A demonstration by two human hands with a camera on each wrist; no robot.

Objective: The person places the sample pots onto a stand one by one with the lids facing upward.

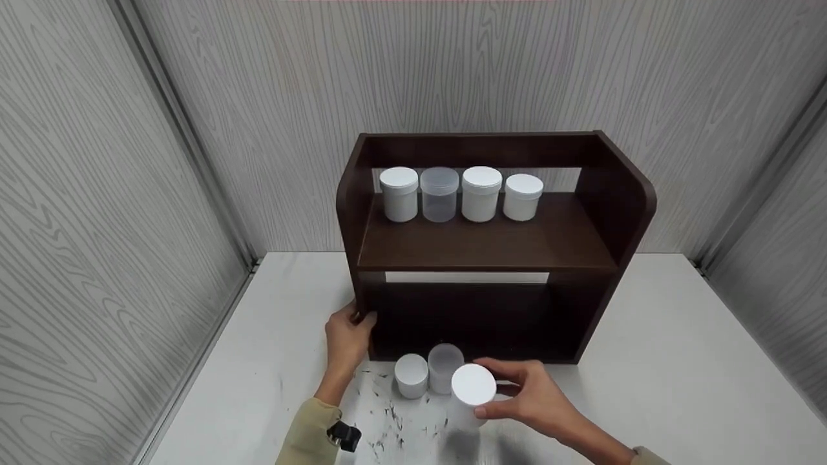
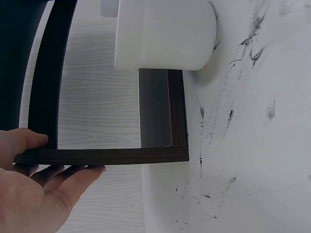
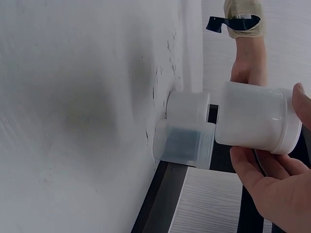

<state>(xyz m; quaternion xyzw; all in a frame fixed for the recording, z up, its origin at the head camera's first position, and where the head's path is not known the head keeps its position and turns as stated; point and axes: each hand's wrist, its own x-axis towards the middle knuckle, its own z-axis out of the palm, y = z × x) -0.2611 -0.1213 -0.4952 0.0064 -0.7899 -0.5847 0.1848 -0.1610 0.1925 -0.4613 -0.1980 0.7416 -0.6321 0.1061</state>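
My left hand [image 1: 347, 337] grips the left side panel of a dark brown two-tier shelf [image 1: 484, 248], thumb on the inner face and fingers along the outer one, as the left wrist view shows [image 2: 48, 187]. In my right hand [image 1: 541, 402] is a white lidded jar [image 1: 473, 385], pinched near its lid between thumb and fingers and raised above the table. Just behind it, a small white jar [image 1: 411, 376] and a translucent jar [image 1: 446, 363] stand side by side at the shelf's front. The right wrist view has the held jar [image 3: 255, 116] close to both.
On the upper tier stand a white jar [image 1: 400, 197], a translucent jar [image 1: 439, 197], another white jar [image 1: 481, 197] and a shorter white one [image 1: 522, 199] in a row. Dark scuff marks [image 1: 391, 420] streak the white table [image 1: 258, 374]. Grey wood-grain walls [image 1: 291, 97] enclose it.
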